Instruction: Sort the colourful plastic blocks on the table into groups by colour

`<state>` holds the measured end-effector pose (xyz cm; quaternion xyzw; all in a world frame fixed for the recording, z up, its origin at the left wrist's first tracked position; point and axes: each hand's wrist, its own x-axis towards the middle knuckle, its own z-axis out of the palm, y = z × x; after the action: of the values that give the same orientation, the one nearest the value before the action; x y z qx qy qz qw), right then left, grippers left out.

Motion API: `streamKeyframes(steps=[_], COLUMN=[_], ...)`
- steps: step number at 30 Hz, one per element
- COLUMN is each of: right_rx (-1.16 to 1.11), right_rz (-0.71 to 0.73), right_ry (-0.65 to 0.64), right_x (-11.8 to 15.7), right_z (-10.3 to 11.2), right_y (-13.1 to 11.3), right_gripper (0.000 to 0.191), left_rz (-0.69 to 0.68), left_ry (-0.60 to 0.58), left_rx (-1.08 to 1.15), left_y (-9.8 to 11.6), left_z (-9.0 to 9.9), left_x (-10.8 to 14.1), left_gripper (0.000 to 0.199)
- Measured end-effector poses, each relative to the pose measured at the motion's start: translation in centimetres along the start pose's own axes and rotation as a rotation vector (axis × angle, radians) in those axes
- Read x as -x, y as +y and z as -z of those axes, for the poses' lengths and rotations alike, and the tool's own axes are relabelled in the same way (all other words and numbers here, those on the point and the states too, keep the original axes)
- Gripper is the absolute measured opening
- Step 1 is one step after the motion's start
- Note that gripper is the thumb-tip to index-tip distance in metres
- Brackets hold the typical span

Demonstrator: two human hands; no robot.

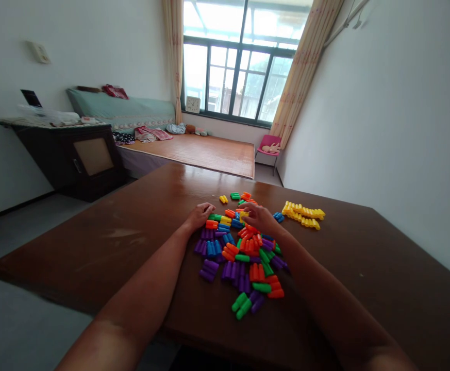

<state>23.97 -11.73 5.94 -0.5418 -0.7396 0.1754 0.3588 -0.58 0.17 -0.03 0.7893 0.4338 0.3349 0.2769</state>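
Colourful plastic pieces, among them purple ones (230, 271), orange ones (256, 272) and green ones (242, 306), lie in a loose pile on the brown table (132, 232). At the pile's far left edge rests my left hand (201, 214), its fingers curled together beside a green and yellow piece; whether anything is in them is too small to tell. My right hand (259, 216) is over the far part of the pile, its fingers closed on a yellow piece (244, 216). Two rows of joined yellow pieces (304, 211) lie to the right.
A yellow piece (223, 199) and a green piece (234, 196) lie beyond the pile. Past the table are a low bed (217, 154), a pink chair (269, 144) and a dark cabinet (89, 159). White walls stand on both sides.
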Motion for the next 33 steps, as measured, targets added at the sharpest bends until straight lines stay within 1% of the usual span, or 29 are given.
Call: streamKeyframes(steps=[2, 4, 6, 7, 9, 11, 14, 18, 22, 24, 25, 27, 29, 30, 31, 33], right_rx=[-0.097, -0.078, 0.054, 0.132, 0.267, 0.374, 0.507, 0.593, 0.644, 0.679, 0.689, 0.694, 0.679, 0.662, 0.641, 0.610], right_rz=[-0.065, -0.173, -0.315, -0.375, -0.430, -0.417, -0.337, -0.260, -0.274, -0.309, -0.333, -0.407, -0.515, -0.574, -0.631, -0.720], right_ry=[0.157, 0.376, 0.600, 0.674, 0.744, 0.764, 0.761, 0.694, 0.561, 0.515, 0.521, 0.609, 0.737, 0.775, 0.779, 0.704], right_x=[0.9, 2.4, 4.4, 5.4, 7.2, 8.3, 8.2, 7.3, 7.4, 7.9, 8.2, 8.9, 10.0, 10.6, 11.2, 12.1], right_z=[2.7, 5.8, 8.8, 10.0, 11.5, 11.9, 11.0, 9.5, 9.1, 9.4, 9.7, 10.8, 12.1, 12.7, 13.2, 13.6], right_y=[2.3, 5.3, 8.6, 10.2, 13.1, 15.3, 17.2, 18.1, 18.1, 17.9, 18.0, 18.2, 18.7, 19.0, 19.3, 19.7], right_gripper=[0.031, 0.035, 0.039, 0.039, 0.037, 0.033, 0.027, 0.029, 0.034, 0.035, 0.035, 0.036, 0.036, 0.035, 0.034, 0.042], left_rz=[-0.009, -0.022, -0.022, -0.018, -0.008, -0.012, -0.024, -0.019, -0.029, -0.027, -0.025, -0.025, -0.029, -0.030, -0.029, -0.025], left_ry=[0.002, 0.004, 0.001, 0.000, -0.002, -0.004, -0.005, -0.004, -0.004, -0.001, 0.000, -0.002, -0.013, -0.018, -0.023, -0.030], left_rx=[0.001, 0.011, 0.025, 0.031, 0.034, 0.023, -0.008, -0.030, -0.024, -0.029, -0.033, -0.036, -0.031, -0.027, -0.025, -0.023], left_y=[0.2, 0.2, 0.1, 0.1, -0.1, -0.4, -0.8, -1.4, -1.5, -1.2, -1.1, -0.9, -0.8, -0.7, -0.7, -0.7], left_z=[0.1, 0.1, 0.1, 0.1, 0.1, 0.1, 0.0, -0.2, -0.2, -0.1, -0.1, 0.0, 0.1, 0.1, 0.1, 0.2], left_x=[0.0, 0.0, -0.1, -0.1, -0.2, -0.3, -0.4, -0.6, -0.6, -0.5, -0.5, -0.5, -0.5, -0.5, -0.5, -0.6], left_gripper=[0.041, 0.041, 0.042, 0.042, 0.043, 0.044, 0.045, 0.043, 0.043, 0.043, 0.043, 0.044, 0.045, 0.046, 0.046, 0.046])
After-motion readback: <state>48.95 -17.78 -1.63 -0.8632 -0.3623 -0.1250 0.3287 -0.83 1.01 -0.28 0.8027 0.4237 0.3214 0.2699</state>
